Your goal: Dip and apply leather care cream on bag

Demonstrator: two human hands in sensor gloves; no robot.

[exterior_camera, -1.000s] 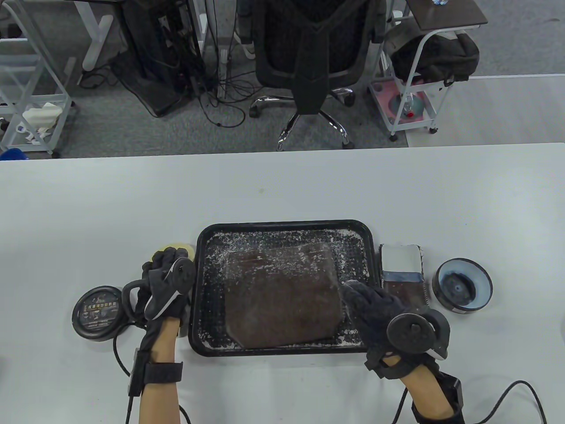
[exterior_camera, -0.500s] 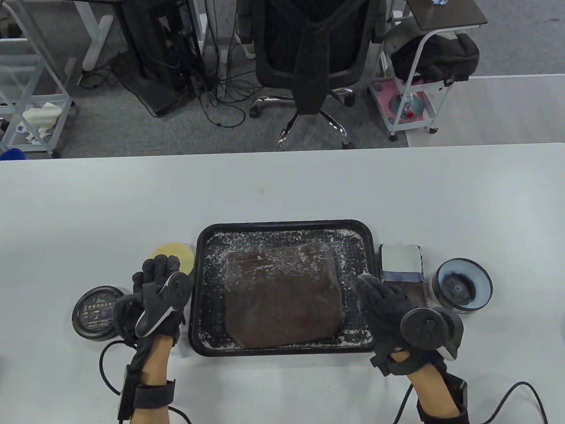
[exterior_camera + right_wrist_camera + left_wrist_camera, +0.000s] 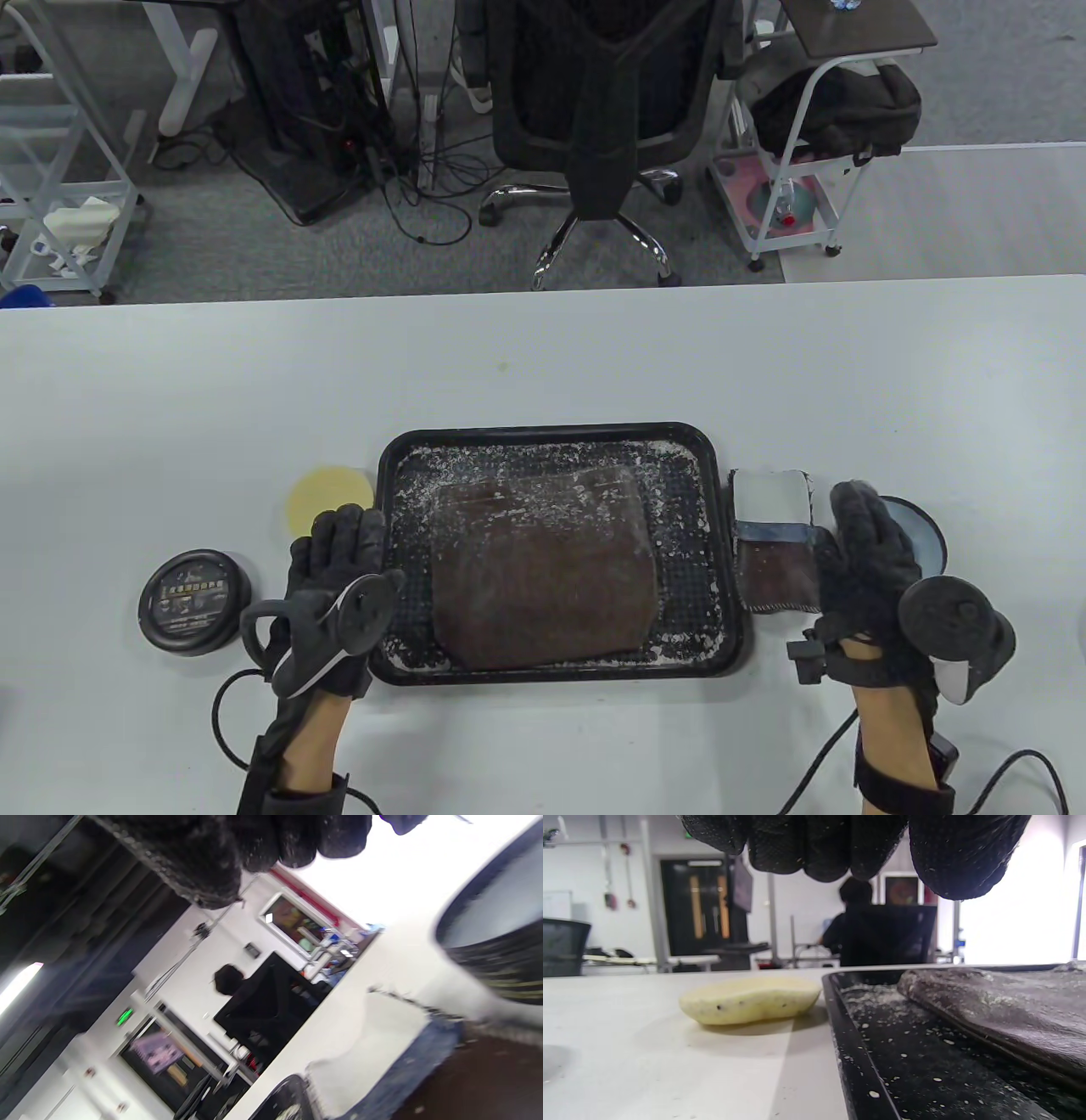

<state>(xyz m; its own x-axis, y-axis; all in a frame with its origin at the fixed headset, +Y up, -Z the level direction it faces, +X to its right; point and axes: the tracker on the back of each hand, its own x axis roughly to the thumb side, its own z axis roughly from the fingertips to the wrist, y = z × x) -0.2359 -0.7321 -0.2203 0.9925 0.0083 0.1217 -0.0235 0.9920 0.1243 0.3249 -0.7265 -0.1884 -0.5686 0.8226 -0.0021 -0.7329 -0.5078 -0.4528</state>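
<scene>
White table | tray: bag | jar: contents unclear | hands spread, empty

white table, tray, sponge, lid, cloth, jar

Yellow sponge beside black tray; bag inside.

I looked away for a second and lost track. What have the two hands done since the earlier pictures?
The right hand moved off the tray's right edge, out over the cloth toward the open cream jar. The left hand left the yellow sponge and came to the tray's left rim; it holds nothing. The brown bag, tray, sponge and jar lid stayed put.
</scene>
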